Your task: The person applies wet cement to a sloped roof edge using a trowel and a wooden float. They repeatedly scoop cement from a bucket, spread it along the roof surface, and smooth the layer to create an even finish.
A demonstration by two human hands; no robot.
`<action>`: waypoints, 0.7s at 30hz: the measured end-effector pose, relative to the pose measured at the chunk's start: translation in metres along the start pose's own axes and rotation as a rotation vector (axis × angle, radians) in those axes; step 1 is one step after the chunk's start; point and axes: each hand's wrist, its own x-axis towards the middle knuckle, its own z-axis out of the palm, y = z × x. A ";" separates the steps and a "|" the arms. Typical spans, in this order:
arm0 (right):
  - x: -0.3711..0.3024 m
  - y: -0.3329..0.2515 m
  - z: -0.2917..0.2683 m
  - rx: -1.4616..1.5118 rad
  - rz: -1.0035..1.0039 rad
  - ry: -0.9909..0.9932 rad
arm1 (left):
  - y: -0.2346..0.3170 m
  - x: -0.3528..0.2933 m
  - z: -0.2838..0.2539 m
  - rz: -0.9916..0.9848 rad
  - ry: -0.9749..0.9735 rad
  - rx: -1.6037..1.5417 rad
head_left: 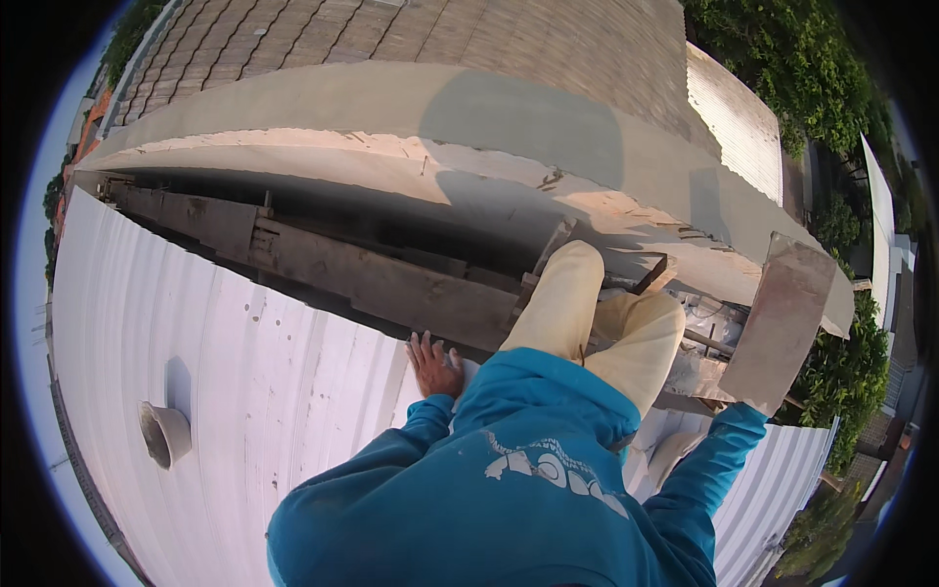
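Observation:
My left hand (434,366) rests palm down with fingers spread at the edge of the white corrugated metal roof (225,333), beside my left hip. At the right, a flat rectangular grey-brown plastering board (782,323), smeared with cement, stands tilted at the end of my right sleeve. It covers my right hand, which appears to grip it from behind; those fingers are hidden. The board overlaps the right end of a smooth, curved cement ledge (381,98). My legs in cream trousers (562,293) hang over the gap between roof and wall.
Wooden planks (391,289) run along the dark gap. Short timbers (655,276) and rods lie by my knees. A bucket-like grey container (164,434) sits on the metal roof; another pale container (675,458) is partly hidden by my right arm. Tiled roofing (469,39) rises beyond the ledge.

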 end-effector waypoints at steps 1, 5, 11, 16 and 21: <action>0.024 -0.004 0.033 -0.012 -0.011 -0.093 | 0.000 0.002 -0.001 0.004 -0.002 -0.005; 0.105 0.003 0.169 -0.177 -0.034 -0.497 | 0.000 0.002 -0.001 -0.004 0.006 -0.018; 0.126 0.025 0.279 -1.109 -0.552 -0.702 | 0.000 0.010 -0.001 -0.019 -0.001 -0.020; 0.123 0.038 0.258 -1.311 -0.831 -0.644 | 0.001 0.011 -0.002 0.005 0.002 -0.006; 0.130 0.029 0.206 -1.417 -0.869 -0.510 | 0.003 0.010 -0.001 -0.011 0.016 -0.051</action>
